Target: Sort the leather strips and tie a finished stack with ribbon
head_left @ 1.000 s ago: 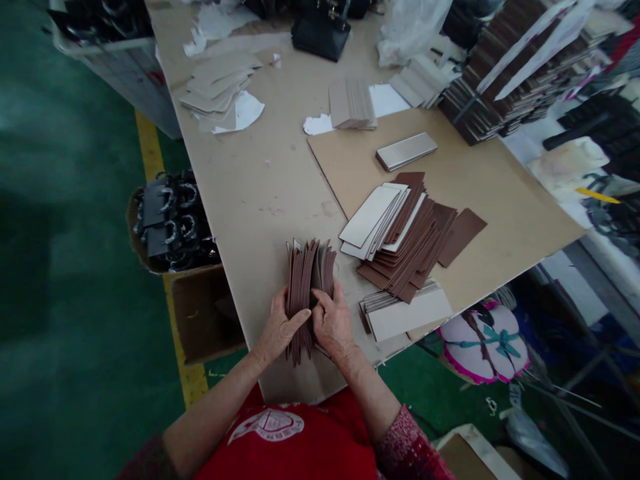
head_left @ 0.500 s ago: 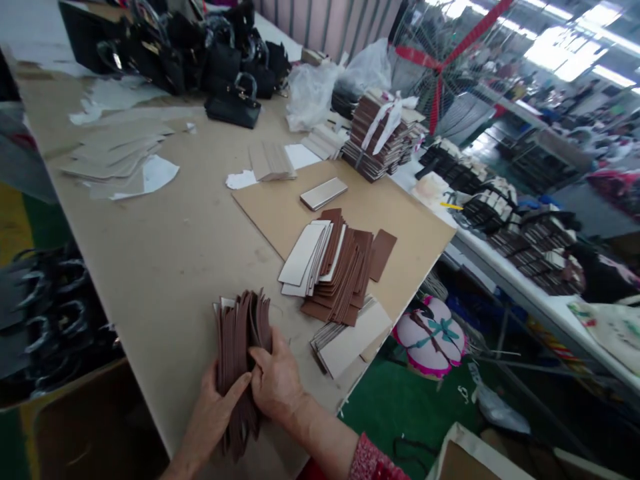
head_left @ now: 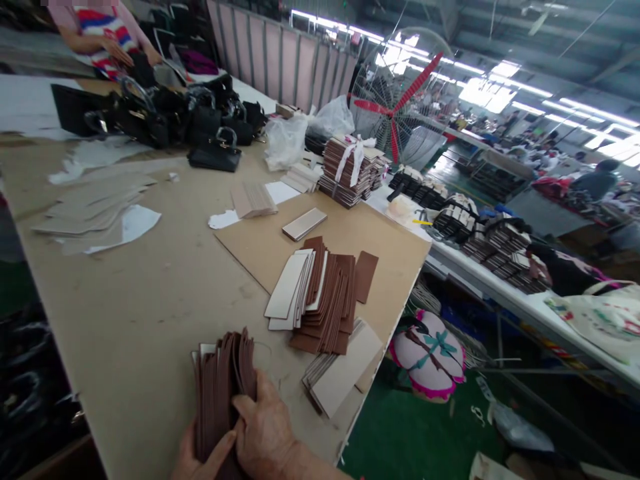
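A thick bundle of brown strips (head_left: 216, 393) stands on edge near the front of the table, its upper ends slightly fanned. My left hand (head_left: 203, 457) grips it from the left and below, thumb across the front. On the other side my right hand (head_left: 265, 423) is closed round the right part of the bundle, with the thumb pressed against the strips. A loose pile of brown strips (head_left: 333, 300) lies just beyond, with several pale strips (head_left: 287, 287) at its left side. Closer to the right edge, more pale strips (head_left: 343, 370) lie overlapped. The bundle's lower end is cut off by the frame.
Black handbags (head_left: 215, 157) crowd the far left of the table (head_left: 150, 320), where another person's hands (head_left: 117, 50) show. A tied stack of strips (head_left: 350, 170) stands at the back. A cushioned stool (head_left: 430, 353) sits beyond the right edge; a red-bladed fan (head_left: 393, 110) is behind.
The view has tilted upward, so the table and my hands appear lower. Both hands still hold the brown bundle. Another person has come into view at the upper left.
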